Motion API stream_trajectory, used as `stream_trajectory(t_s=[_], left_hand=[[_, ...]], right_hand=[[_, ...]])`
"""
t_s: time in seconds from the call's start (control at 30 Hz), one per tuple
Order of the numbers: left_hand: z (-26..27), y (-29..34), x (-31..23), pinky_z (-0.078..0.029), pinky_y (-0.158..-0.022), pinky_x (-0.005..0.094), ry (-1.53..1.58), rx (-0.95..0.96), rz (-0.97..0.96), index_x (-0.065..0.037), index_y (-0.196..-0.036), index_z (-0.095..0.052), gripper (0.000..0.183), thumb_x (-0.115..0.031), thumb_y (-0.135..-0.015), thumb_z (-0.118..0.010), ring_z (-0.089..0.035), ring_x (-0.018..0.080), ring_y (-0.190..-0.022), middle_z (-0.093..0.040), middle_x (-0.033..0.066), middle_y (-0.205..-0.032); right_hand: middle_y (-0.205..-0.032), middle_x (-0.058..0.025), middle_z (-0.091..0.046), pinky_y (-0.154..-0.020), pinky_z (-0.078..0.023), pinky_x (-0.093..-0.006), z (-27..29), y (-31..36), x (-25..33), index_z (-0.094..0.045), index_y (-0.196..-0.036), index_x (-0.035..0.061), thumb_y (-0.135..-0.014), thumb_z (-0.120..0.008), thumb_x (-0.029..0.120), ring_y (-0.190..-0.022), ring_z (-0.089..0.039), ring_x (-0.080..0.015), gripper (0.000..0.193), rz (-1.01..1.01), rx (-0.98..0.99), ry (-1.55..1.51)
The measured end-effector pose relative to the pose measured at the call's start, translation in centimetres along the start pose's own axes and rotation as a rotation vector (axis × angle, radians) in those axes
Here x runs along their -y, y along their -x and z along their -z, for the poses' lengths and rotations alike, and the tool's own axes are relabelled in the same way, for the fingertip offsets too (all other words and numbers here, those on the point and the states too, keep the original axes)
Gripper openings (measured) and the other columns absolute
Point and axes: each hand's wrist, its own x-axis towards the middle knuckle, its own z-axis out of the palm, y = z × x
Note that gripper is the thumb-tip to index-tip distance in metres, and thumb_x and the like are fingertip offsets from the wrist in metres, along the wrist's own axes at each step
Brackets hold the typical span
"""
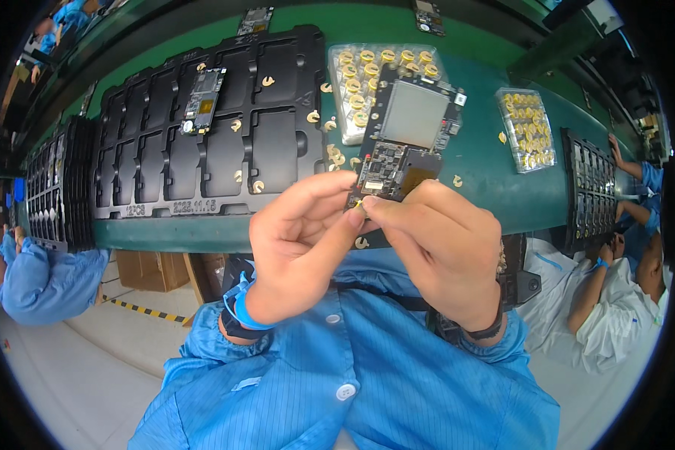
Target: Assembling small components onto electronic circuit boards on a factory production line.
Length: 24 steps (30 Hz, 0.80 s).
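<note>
A dark circuit board (388,166) with a large silver-grey shield plate is held up at a tilt in front of me. My left hand (296,244) is closed on its lower left corner, thumb in front. At that same corner my right hand (446,247) pinches a small yellow piece (358,204), its fingertips meeting my left thumb. The fingertips hide most of that piece. Behind the board lies a clear blister tray (337,94) filled with round yellow-and-white parts. Loose yellow C-shaped bits (336,155) are scattered beside it.
At left lies a black compartment tray (217,161) with another circuit board (203,101) on it. Stacked black trays (71,184) stand farther left. A second blister tray (529,166) and a filled black tray (592,195) are at right. Co-workers sit on both sides.
</note>
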Motion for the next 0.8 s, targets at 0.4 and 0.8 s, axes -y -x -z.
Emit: stream_trajectory(t_s=[0.4,0.8], left_hand=[[0.1,-1.8,-0.5,-0.066,-0.097,0.041,-0.088,-0.21,0.211,0.011,-0.134,-0.057,0.03,0.008,-0.104,-0.059,-0.074,0.0265,-0.113,-0.073,0.0232,-0.125],[0.5,-9.2,0.1,-0.059,-0.103,0.0413,-0.19,-0.193,0.159,0.008,-0.144,-0.053,0.04,-0.009,-0.109,-0.059,-0.072,0.0325,-0.12,-0.068,0.0231,-0.136]], right_hand=[[-0.087,-0.0075,-0.065,-0.056,-0.05,-0.0303,0.4,-0.7,-2.0,-0.075,-0.114,0.0033,-0.09,-0.079,0.004,-0.068,-0.064,-0.0178,0.024,-0.107,-0.196,-0.02],[-0.076,0.0012,-0.066,-0.055,-0.041,-0.0255,5.7,-17.9,-22.8,-0.075,-0.089,0.0031,-0.099,-0.078,0.02,-0.063,-0.054,-0.006,0.02,-0.482,-0.092,-0.293]])
